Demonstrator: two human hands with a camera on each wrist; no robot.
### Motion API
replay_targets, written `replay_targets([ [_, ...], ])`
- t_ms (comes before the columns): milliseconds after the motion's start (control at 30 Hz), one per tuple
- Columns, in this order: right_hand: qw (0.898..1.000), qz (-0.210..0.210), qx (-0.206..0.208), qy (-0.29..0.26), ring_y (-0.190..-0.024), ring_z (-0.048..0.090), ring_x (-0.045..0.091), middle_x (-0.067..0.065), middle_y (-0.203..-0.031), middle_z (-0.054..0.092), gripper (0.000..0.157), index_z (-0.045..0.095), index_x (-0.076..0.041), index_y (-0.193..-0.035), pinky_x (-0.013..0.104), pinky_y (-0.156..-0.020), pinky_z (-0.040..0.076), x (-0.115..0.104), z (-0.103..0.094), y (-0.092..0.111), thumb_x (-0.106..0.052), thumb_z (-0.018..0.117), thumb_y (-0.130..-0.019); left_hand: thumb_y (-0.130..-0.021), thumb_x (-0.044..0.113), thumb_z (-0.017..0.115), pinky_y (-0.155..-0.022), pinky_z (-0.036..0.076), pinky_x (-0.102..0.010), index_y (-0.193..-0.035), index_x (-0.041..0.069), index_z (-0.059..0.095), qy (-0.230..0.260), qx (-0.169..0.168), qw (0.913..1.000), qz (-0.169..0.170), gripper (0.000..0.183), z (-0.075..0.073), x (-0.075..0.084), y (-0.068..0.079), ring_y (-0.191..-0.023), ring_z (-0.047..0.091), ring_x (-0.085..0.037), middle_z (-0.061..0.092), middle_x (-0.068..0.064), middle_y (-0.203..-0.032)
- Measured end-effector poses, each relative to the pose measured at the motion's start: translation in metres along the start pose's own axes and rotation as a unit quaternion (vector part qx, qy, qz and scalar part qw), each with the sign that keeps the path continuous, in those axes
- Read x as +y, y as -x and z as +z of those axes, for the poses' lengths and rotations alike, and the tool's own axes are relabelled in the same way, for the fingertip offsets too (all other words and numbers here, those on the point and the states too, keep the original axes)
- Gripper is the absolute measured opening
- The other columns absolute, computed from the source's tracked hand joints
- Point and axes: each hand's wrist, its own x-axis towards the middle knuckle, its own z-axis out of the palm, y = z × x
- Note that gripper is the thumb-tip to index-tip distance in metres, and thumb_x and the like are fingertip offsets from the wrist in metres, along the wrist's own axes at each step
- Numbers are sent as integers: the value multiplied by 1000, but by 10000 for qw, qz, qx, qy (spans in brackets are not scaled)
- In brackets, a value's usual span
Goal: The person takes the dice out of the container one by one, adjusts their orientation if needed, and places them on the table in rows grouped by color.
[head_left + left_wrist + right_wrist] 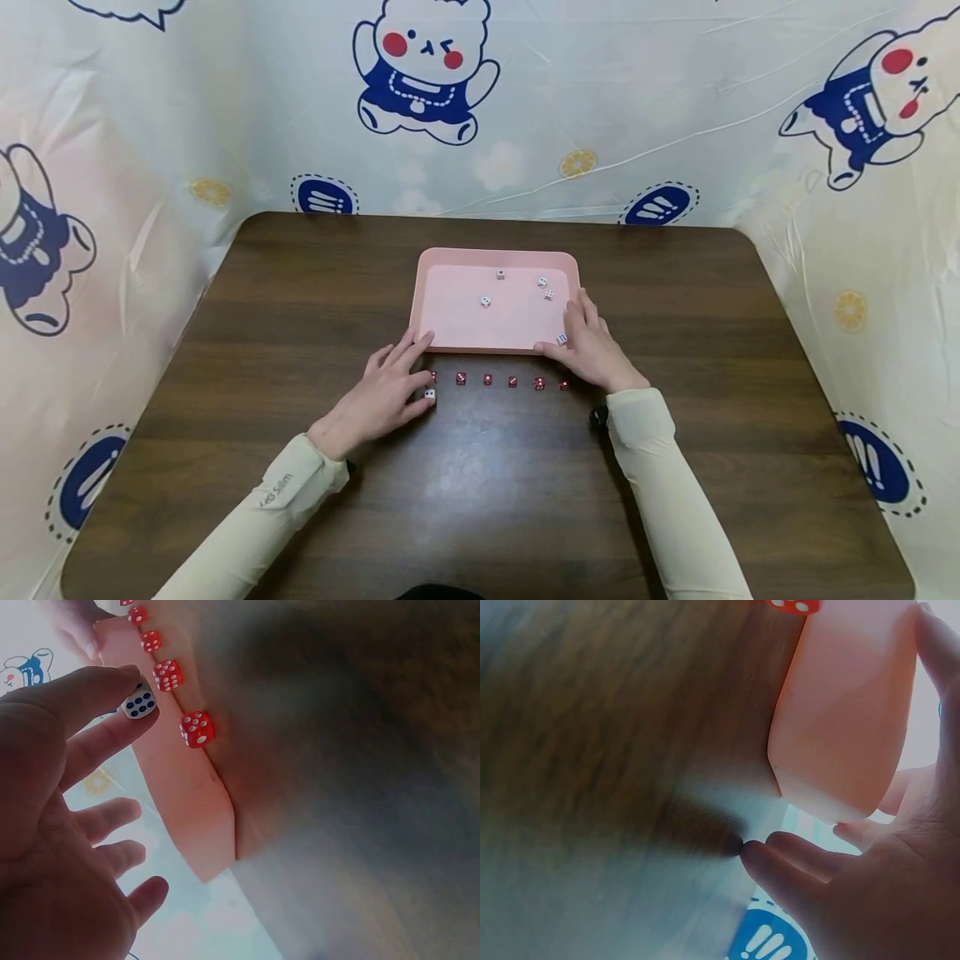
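Note:
My left hand (378, 390) pinches a white die (139, 702) between thumb and index finger, its blue six-dot side showing in the left wrist view. The other fingers are spread, the hand being beside the front left corner of a pink tray (517, 250). Around the tray's front right corner lies my right hand (596, 348), thumb at the front rim and fingers extended along the right side. A white die (562, 339) sits in that corner, close to the right thumb. Several red dice (487, 379) form a row just in front of the tray; the leftmost is partly hidden by the left hand.
Inside the tray lie more white dice, one die (485, 302) near the middle and others toward the back and right. The tray stands on a dark wooden table (300, 275). A patterned curtain (525, 108) surrounds the table's back and sides.

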Motion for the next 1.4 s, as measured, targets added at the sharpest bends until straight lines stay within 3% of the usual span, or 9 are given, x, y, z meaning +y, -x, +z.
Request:
replay_targets([
  [400, 10000, -8, -48, 71, -147, 11, 41, 8, -163, -12, 109, 13, -10, -155, 62, -110, 28, 3, 0, 1, -73, 56, -78, -87, 28, 71, -103, 28, -68, -94, 19, 68, -51, 28, 10000, -51, 12, 16, 4, 4, -146, 18, -43, 29, -16, -157],
  [667, 9999, 5, -64, 103, -148, 11, 40, 6, -163, -14, 111, 10, -11, -156, 62, -110, 28, 4, 3, -2, -78, 52, -77, -85, 30, 72, -103, 28, -69, -94, 20, 70, -459, 204, 9987, -43, 14, 22, 4, 9, -146, 15, -46, 25, -17, -158],
  [1033, 9999, -137, -1, 90, -148, 11, 40, 7, -163, -14, 109, 11, -10, -156, 61, -110, 29, 1, 2, -4, -75, 53, -79, -86, 29, 72, -104, 27, -67, -89, 21, 68, -743, 197, 9970, -16, 10, 21, 0, 11, -147, 13, -46, 22, -15, -160],
  [1400, 9999, -111, -12, 104, -147, 12, 41, 8, -163, -14, 108, 11, -10, -155, 61, -110, 30, 3, 2, -4, -74, 54, -80, -86, 29, 71, -105, 26, -67, -87, 22, 68, -671, 107, 9977, -48, 9, 22, 0, 12, -147, 12, -45, 19, -14, -161],
])
